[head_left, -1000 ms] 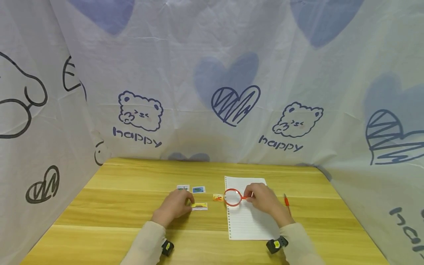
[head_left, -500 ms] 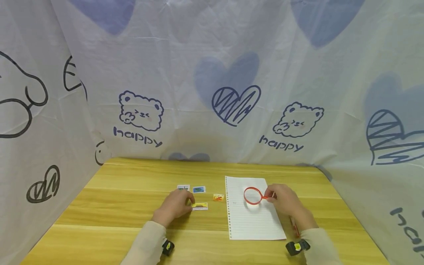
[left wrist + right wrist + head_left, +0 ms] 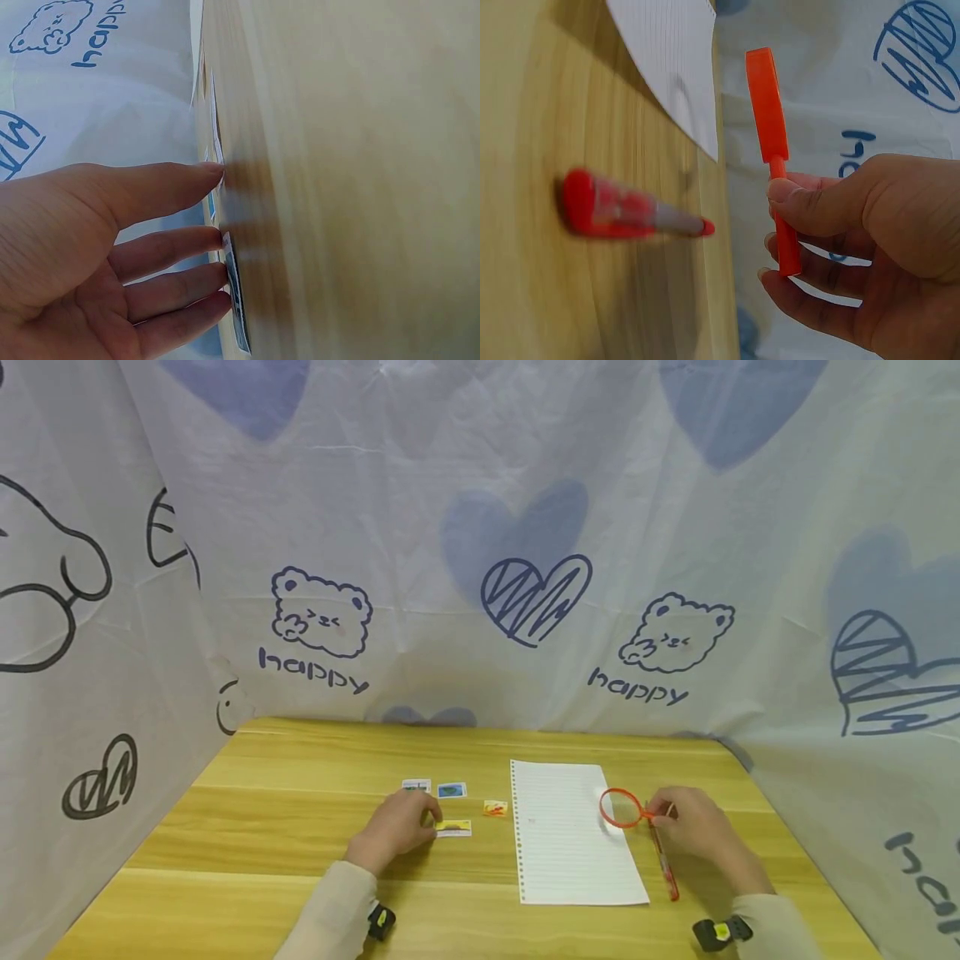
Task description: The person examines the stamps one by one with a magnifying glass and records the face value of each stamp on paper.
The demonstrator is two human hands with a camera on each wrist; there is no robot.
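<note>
My right hand (image 3: 693,822) pinches the handle of a red magnifying glass (image 3: 621,808) between thumb and fingers. The lens is raised above the table, overlapping the lined sheet's right edge in the head view. In the right wrist view, the magnifying glass (image 3: 769,112) appears edge-on. My left hand (image 3: 393,825) rests at several stamp-like picture cards, fingers extended. Its thumb tip is at the yellow card (image 3: 453,828); the other fingertips touch a dark card (image 3: 237,292). A blue card (image 3: 452,790) and an orange-yellow card (image 3: 495,808) lie nearby. The hand partly covers the back-left card (image 3: 416,785).
A lined sheet with punched holes (image 3: 570,860) lies at mid-table. To its right lies a red pen (image 3: 667,868), below my right hand. The wooden table (image 3: 247,827) is enclosed by printed white curtains (image 3: 450,677) at the back and sides.
My right hand has carried the magnifying glass rightward, from beside the orange-yellow card across the sheet to its right edge near the pen. The left hand has stayed in place.
</note>
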